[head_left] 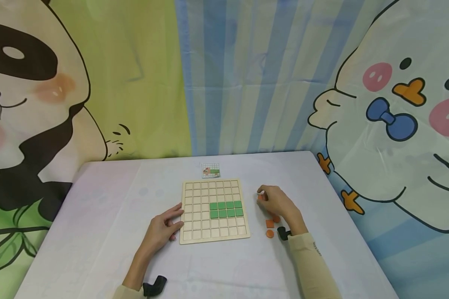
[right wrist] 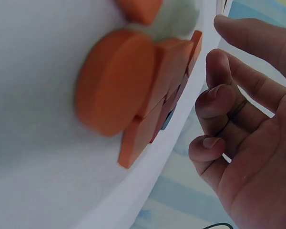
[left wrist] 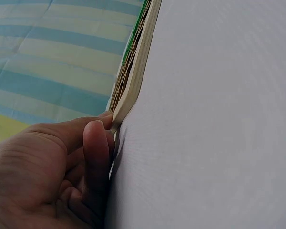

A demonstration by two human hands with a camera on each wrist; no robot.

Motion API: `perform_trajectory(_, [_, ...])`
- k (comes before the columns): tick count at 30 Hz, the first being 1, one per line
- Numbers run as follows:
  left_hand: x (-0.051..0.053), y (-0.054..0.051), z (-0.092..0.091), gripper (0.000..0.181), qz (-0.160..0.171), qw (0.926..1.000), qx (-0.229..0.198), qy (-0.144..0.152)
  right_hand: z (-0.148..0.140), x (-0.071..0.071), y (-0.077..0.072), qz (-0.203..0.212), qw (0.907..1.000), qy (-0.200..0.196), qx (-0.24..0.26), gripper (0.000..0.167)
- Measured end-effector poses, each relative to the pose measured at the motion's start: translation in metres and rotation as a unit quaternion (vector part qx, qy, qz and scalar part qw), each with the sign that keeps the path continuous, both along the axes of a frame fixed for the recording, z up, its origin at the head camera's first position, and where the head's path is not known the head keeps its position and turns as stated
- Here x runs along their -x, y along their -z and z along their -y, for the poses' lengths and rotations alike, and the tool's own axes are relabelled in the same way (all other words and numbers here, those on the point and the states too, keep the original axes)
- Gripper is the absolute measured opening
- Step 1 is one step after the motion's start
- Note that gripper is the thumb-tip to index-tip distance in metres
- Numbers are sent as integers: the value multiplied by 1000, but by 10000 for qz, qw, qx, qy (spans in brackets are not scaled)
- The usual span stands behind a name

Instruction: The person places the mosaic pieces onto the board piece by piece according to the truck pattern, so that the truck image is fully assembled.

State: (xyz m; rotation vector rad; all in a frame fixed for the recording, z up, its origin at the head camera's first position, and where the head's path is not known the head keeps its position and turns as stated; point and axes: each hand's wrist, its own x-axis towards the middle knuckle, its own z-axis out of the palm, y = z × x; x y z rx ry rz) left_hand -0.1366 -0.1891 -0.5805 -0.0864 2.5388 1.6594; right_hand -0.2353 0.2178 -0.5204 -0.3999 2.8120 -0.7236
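Observation:
A wooden grid board [head_left: 195,227] lies on the table, with two rows of green square tiles [head_left: 222,214] set in its right half. My left hand [head_left: 160,231] rests against the board's left edge, thumb and forefinger touching it; in the left wrist view a fingertip [left wrist: 105,114] meets the board's corner. Right of the board, my right hand [head_left: 277,203] is above orange pieces, its fingers bent. The right wrist view shows its thumb and fingers apart with nothing between them. Near it lie an orange disc [right wrist: 115,83], orange square pieces [right wrist: 142,131] and a partly hidden bluish piece [right wrist: 167,120].
A small picture card [head_left: 211,170] lies behind the board, showing a coloured grid pattern. Nearer the front are an orange square [head_left: 270,224] and an orange disc [head_left: 270,234]. A white cloth covers the table [head_left: 108,224], and printed curtains [head_left: 243,83] hang behind.

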Motion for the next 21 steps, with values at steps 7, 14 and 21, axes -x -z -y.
perform_trajectory(7, [1, 0, 0, 53, 6, 10000, 20, 0, -7, 0, 4, 76, 9996, 214, -172, 28])
perform_trajectory(14, [0, 1, 0, 53, -8, 10000, 33, -4, -9, -1, 3, 173, 9988, 337, -323, 27])
perform_trajectory(21, [1, 1, 0, 53, -19, 10000, 55, -16, -13, 0, 3, 255, 9986, 391, -260, 24])
